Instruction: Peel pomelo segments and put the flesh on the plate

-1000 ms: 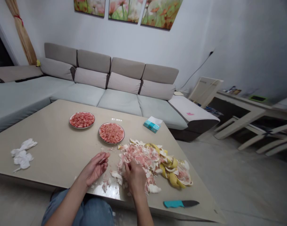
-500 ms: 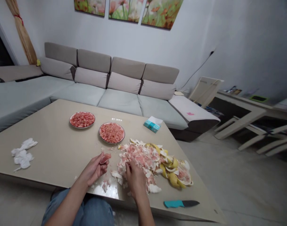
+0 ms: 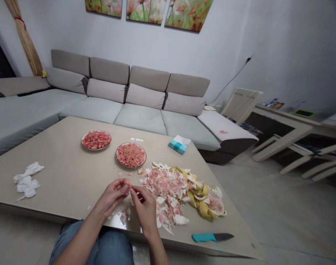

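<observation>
The left hand (image 3: 112, 197) and right hand (image 3: 145, 210) meet over the desk (image 3: 68, 173), fingers of both pinching a small pomelo piece (image 3: 127, 183) from opposite sides, left of the peel heap (image 3: 179, 187).

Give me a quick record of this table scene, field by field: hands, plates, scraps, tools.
left hand: pinching a pomelo piece
right hand: fingertips on the same piece
plates: far plate and near plate, both filled with pink flesh
scraps: peel pile, right of the hands
knife: teal handle, near table edge, untouched
paper: tissue pack beyond the pile; crumpled tissues far left
</observation>
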`<state>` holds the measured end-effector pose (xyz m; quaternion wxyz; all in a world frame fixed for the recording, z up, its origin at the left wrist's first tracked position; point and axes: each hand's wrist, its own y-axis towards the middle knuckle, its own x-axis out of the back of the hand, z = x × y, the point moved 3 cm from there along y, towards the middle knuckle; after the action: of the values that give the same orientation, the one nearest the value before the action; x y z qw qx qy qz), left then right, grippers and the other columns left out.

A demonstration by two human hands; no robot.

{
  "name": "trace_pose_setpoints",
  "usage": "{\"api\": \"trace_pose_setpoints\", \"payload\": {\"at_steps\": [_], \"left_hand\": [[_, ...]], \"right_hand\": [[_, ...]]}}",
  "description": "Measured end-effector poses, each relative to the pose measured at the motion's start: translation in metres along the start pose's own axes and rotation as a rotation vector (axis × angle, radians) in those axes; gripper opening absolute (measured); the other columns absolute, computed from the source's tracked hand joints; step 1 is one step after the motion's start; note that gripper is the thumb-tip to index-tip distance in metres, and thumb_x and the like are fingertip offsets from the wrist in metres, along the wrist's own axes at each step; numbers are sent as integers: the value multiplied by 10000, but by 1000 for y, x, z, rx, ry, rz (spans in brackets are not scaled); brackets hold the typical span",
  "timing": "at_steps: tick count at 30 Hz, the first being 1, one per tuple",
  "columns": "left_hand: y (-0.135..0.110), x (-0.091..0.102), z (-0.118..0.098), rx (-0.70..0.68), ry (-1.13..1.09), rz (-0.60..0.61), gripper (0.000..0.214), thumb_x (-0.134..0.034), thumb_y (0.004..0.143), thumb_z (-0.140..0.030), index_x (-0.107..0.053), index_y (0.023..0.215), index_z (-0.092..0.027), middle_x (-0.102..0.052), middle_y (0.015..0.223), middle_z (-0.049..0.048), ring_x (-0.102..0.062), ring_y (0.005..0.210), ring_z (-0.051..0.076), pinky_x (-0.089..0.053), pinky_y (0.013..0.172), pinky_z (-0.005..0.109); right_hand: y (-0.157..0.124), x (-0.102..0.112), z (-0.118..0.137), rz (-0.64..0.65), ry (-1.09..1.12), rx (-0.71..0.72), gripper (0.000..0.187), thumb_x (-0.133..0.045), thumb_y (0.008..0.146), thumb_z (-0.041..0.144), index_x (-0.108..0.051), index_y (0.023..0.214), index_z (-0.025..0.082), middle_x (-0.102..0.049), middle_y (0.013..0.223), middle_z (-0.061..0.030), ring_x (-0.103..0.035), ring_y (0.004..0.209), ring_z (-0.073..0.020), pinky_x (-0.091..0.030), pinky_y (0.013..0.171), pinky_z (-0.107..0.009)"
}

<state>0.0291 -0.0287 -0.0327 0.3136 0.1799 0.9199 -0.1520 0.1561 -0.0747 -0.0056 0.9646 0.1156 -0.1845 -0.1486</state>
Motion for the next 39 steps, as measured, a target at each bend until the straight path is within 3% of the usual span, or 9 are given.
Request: {"api": "trace_pose_setpoints", "payload": {"at_steps": [9, 17, 23, 29, 34, 36, 39], "left_hand": [[0, -2, -2, -135, 228, -27, 315, -801, 647, -227, -642, 906, -144, -655, 875, 49, -600, 850, 153, -456, 807, 254], [-3, -8, -2, -64, 193, -1, 323, -809, 636, -262, -654, 889, -133, -659, 835, 48, -599, 758, 134, -470, 735, 240], [-5, -12, -1, 45, 17, 104, 244, -762, 709, -274, -657, 866, -120, -585, 748, 12, -566, 641, 86, -499, 693, 227], [-8, -14, 0, 155, -91, 181, 234, -688, 780, -331, -648, 896, -131, -577, 799, 33, -583, 673, 98, -528, 690, 244], [-10, -16, 2, 95, 106, 155, 463, -727, 729, -368, -586, 1138, -201, -602, 1052, 99, -604, 945, 226, -535, 760, 356], [-10, -16, 1, 55, 179, 107, 468, -751, 707, -339, -596, 1124, -193, -613, 1030, 91, -608, 932, 215, -525, 756, 319], [-9, -13, -2, 44, 204, 63, 455, -758, 698, -330, -620, 1104, -179, -621, 915, 54, -611, 787, 158, -510, 688, 258]], "right_hand": [[6, 0, -13, 77, 159, -225, 202, -629, 743, 302, -724, 763, 126, -682, 657, -53, -553, 578, -152, -402, 557, -251], [6, -2, -25, 45, 299, -338, 73, -636, 634, 196, -652, 609, 130, -593, 556, 7, -467, 522, -103, -354, 530, -219], [4, -12, -37, 89, 534, -453, 86, -602, 608, 208, -573, 545, 158, -452, 432, 64, -300, 411, -61, -214, 422, -197], [2, -10, -30, 142, 611, -463, 149, -625, 622, 291, -565, 584, 161, -460, 456, 64, -284, 400, -50, -216, 416, -189], [1, -6, -20, 134, 482, -345, 147, -652, 677, 287, -624, 639, 147, -596, 591, 4, -478, 529, -99, -368, 515, -202], [1, -6, -19, 127, 448, -326, 148, -657, 682, 291, -636, 661, 147, -610, 609, -1, -500, 551, -111, -390, 541, -215], [-1, -8, -24, 119, 493, -361, 162, -636, 686, 300, -611, 628, 150, -566, 536, 20, -416, 464, -83, -323, 472, -200]]}}
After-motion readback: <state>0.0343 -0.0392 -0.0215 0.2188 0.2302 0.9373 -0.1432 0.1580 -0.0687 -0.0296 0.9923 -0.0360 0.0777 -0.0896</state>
